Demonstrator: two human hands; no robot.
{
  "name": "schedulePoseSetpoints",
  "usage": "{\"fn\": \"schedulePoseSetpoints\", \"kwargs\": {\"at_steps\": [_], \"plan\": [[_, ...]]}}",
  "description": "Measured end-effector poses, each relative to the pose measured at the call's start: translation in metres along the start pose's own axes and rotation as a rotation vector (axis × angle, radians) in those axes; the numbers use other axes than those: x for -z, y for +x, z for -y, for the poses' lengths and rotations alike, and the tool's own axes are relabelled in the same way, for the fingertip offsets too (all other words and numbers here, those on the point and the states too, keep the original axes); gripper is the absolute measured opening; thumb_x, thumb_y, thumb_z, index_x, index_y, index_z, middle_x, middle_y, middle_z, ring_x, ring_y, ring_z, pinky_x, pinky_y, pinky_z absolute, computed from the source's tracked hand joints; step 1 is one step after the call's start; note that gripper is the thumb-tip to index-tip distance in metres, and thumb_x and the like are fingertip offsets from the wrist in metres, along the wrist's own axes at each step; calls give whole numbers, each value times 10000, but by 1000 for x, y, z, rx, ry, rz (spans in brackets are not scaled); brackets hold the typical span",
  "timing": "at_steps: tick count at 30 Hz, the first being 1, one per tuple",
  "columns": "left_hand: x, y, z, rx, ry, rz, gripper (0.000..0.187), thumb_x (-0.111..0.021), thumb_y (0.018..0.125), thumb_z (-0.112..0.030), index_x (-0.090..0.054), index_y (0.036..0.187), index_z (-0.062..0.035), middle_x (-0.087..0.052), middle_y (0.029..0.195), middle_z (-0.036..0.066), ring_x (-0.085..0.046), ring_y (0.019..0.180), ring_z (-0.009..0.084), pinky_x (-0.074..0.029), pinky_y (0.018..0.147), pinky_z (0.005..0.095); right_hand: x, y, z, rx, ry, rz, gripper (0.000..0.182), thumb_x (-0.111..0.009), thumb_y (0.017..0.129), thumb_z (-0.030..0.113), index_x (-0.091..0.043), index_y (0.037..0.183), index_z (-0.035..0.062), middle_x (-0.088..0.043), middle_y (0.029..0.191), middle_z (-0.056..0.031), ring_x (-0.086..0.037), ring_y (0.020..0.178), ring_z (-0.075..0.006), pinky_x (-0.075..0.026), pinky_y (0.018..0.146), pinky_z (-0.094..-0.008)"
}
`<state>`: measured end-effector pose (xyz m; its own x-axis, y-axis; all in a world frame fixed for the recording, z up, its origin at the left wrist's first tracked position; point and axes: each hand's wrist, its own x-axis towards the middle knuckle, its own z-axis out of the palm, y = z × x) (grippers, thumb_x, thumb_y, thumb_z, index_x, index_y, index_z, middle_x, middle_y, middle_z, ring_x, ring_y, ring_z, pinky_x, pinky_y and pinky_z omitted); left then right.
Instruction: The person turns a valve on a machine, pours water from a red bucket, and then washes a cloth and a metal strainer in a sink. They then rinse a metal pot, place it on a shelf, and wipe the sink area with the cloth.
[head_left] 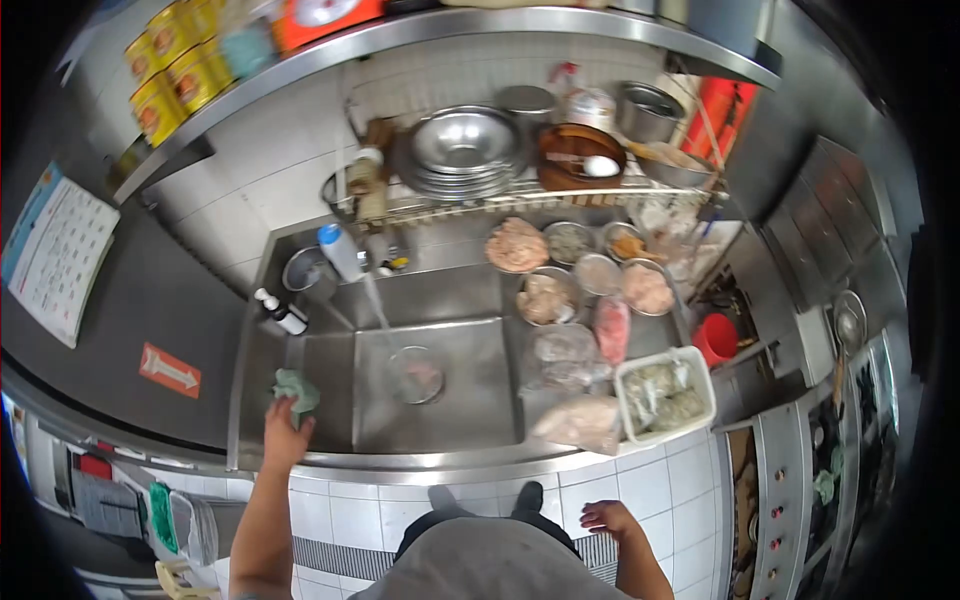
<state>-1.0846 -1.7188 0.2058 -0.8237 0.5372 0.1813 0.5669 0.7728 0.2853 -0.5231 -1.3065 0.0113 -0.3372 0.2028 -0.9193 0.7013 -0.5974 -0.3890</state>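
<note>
At the sink's left rim, my left hand [287,438] has its fingers closed on a crumpled pale green cloth [297,388]. My right hand [608,519] hangs over the floor at my right side, fingers apart, with nothing in it. Water from the faucet [362,262] runs into a round bowl [415,375] on the floor of the steel sink [470,425]. Something pinkish lies in that bowl. A dark pump bottle [284,314] with a white top lies or leans by the left rim, beyond the cloth.
Several bowls of food, including minced meat [516,245], plastic bags [580,424] and a white tub [713,405] crowd the right drainboard. Stacked steel basins [465,145] stand on the rear rack. A metal shelf [420,30] overhangs the back. Right is a stove [785,490].
</note>
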Motion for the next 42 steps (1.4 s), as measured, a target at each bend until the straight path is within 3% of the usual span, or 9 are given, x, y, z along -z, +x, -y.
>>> {"fn": "schedulePoseSetpoints", "kwargs": {"at_steps": [4, 10, 19, 28, 31, 34, 37, 40, 42], "plan": [[19, 32, 116, 189, 390, -282, 763, -791, 818, -260, -453, 1466, -44, -433, 1511, 282, -498, 1326, 481, -469, 1062, 515, -120, -24, 82, 282, -135, 221, 297, -703, 972, 202, -692, 1156, -31, -750, 976, -122, -727, 879, -189, -570, 822, -303], [23, 54, 179, 672, 111, 113, 713, -765, 839, -328, -468, 1409, -18, -681, 1189, 283, -665, 1125, 444, -542, 937, 519, -272, -23, 213, 555, -487, 296, 316, -715, 972, 243, -699, 1182, 8, -750, 1024, -90, -714, 945, -158, -553, 900, -310], [32, 66, 154, 774, 193, 111, 428, -742, 873, -344, -528, 1072, -31, -732, 963, 233, -714, 946, 430, -566, 848, 520, -430, 243, 277, 781, -1045, 115, 387, -730, 892, 300, -710, 1189, 53, -750, 1086, -178, -715, 1029, -339, -554, 887, -412], [25, 88, 166, 854, 198, 160, 460, -777, 848, -398, -533, 1013, -45, -726, 872, 204, -718, 852, 420, -571, 755, 514, -465, 440, 268, 792, -1277, 125, 387, -583, 955, 334, -727, 1183, 55, -754, 1109, -154, -699, 1069, -355, -532, 951, -432], [19, 85, 175, 848, 184, 129, 463, -792, 836, -399, -547, 1022, -52, -722, 850, 172, -720, 816, 398, -572, 725, 503, -474, 464, 275, 1009, -2364, 374, 327, -538, 949, 272, -787, 1042, 81, -762, 1074, -151, -712, 1038, -343, -539, 936, -426], [19, 88, 176, 860, 167, 142, 455, -794, 836, -402, -553, 1014, -58, -713, 829, 157, -720, 793, 381, -574, 713, 485, -492, 486, 281, 606, -2236, 344, 387, -535, 934, 347, -810, 1012, 85, -726, 1178, -220, -699, 1120, -324, -528, 974, -420], [18, 89, 177, 864, 170, 155, 456, -792, 837, -415, -559, 1007, -62, -709, 823, 147, -719, 779, 371, -575, 708, 472, -486, 517, 282, 806, -2223, 416, 382, -597, 936, 369, -794, 1049, 62, -729, 1147, -230, -712, 1073, -353, -543, 933, -430], [22, 92, 175, 873, 171, 164, 456, -793, 835, -413, -560, 1009, -61, -716, 835, 152, -720, 791, 379, -573, 713, 481, -507, 411, 352, 462, -1263, 69, 304, -700, 925, 281, -769, 1066, 21, -751, 1093, -198, -719, 1042, -310, -541, 907, -392], [23, 91, 173, 874, 167, 162, 459, -792, 835, -413, -562, 1016, -59, -719, 846, 159, -719, 804, 388, -573, 720, 487, -482, 461, 345, 545, -939, 8, 354, -777, 883, 227, -721, 1144, -6, -745, 1086, -153, -702, 1040, -265, -528, 913, -362]]}}
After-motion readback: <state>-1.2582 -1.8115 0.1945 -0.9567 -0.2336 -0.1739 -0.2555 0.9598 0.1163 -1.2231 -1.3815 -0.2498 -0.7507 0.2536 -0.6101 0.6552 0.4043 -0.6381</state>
